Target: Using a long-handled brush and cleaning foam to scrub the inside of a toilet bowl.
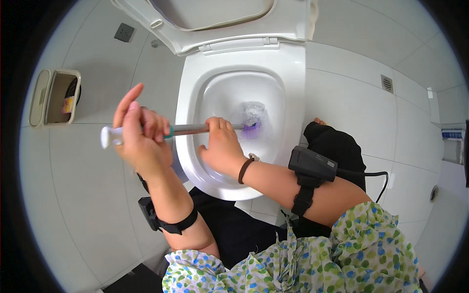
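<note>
Rod (188, 129) (white-ended) in both hands (222, 149), tip inside the toilet bowl (271, 93).

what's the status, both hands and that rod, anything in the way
Left hand holds the rod near its white end; right hand grips farther down. Far end in toilet bowl, by a purple patch. Raised seat clear of rod.
</note>
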The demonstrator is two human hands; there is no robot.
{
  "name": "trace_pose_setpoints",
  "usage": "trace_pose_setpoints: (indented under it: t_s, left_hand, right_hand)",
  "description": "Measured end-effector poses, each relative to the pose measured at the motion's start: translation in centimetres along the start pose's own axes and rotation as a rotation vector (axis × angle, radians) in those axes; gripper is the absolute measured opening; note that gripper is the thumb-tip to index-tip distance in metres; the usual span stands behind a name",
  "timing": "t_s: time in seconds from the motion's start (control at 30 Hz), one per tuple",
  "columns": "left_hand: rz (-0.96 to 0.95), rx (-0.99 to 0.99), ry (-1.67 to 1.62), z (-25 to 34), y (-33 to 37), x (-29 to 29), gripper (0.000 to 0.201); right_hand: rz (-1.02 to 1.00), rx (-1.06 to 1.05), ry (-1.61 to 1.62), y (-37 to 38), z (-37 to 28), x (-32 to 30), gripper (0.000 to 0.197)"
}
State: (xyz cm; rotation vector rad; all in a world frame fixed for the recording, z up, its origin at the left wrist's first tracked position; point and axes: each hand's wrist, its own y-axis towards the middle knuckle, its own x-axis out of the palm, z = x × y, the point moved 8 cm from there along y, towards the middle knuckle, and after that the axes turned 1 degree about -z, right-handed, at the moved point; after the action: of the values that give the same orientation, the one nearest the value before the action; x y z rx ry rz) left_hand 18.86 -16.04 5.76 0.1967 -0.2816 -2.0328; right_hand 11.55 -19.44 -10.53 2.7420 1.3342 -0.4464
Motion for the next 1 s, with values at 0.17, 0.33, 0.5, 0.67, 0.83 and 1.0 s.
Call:
trace_pose_setpoints:
  t_s: [0.17,0.33,0.5,0.67,0.83,1.0]
  left_hand:
    - [-0.028,0.04,-0.056,4.2,-0.2,-1.6,0.037]
    - [-0.037,0.087,-0.063,6.9,-1.0,-2.9,0.039]
    - [-0.026,0.089,-0.072,6.0,-1.3,-2.5,0.037]
    - [-0.041,0.059,-0.078,2.8,-0.8,-1.8,0.036]
    - [0.005,0.048,-0.105,-1.1,-1.2,-0.7,0.028]
    - [-0.024,0.03,-0.137,-5.1,-0.8,0.1,0.027]
  right_hand:
    - [0.02,-0.162,0.008,-2.9,-3.7,-0.3,0.05]
    - [0.036,-0.233,0.045,-5.1,-6.2,-0.1,0.048]
    - [0.058,-0.222,0.028,-4.5,-5.3,0.4,0.049]
    - [0.134,-0.151,0.049,-2.8,-3.2,-0.1,0.046]
    - [0.109,-0.041,0.003,-0.1,1.1,0.8,0.05]
    - [0.048,0.038,-0.005,2.0,4.5,1.2,0.051]
